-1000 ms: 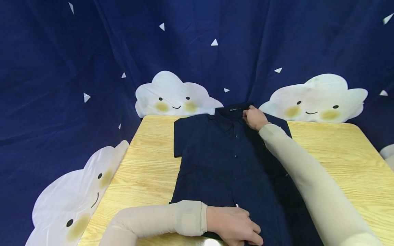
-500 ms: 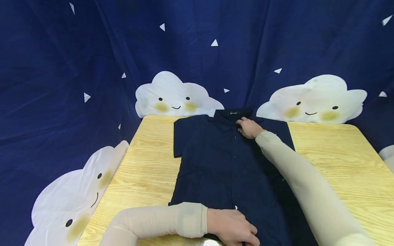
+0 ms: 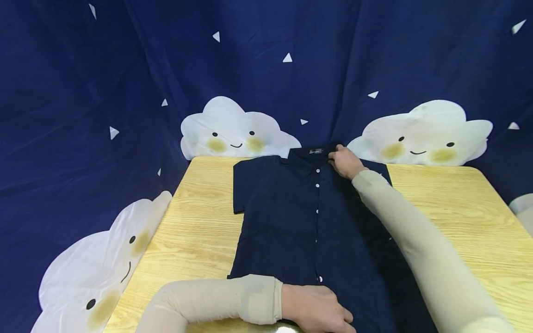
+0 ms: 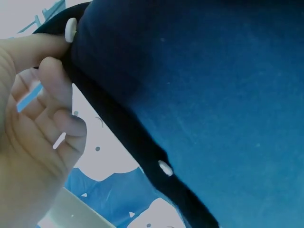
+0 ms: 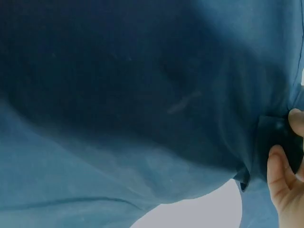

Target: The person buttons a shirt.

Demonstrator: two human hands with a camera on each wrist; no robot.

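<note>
A navy short-sleeved button-up shirt (image 3: pixel 279 222) lies front side up, collar at the far end. At its lower front, my left hand (image 3: pixel 315 306) holds the shirt. The left wrist view shows thumb and index finger (image 4: pixel 56 76) pinching the dark button edge beside a white button (image 4: pixel 71 30); another button (image 4: pixel 165 167) sits farther along. My right hand (image 3: pixel 346 162) grips the right side of the collar (image 3: pixel 299 162). In the right wrist view, its thumb and fingers (image 5: pixel 277 178) pinch a folded collar corner (image 5: pixel 271 137). White buttons (image 3: pixel 318 185) show down the front.
A light wooden table (image 3: pixel 204 222) bears the shirt, with bare wood on both sides. Behind and to the left hangs a dark blue curtain (image 3: pixel 250 55) printed with white smiling clouds (image 3: pixel 233 127) and small triangles. My right forearm (image 3: pixel 416 236) crosses the shirt's right side.
My right hand shifted left and nearer along the collar, then back to its right side. More white buttons now show down the front. My left hand stays at the lower front.
</note>
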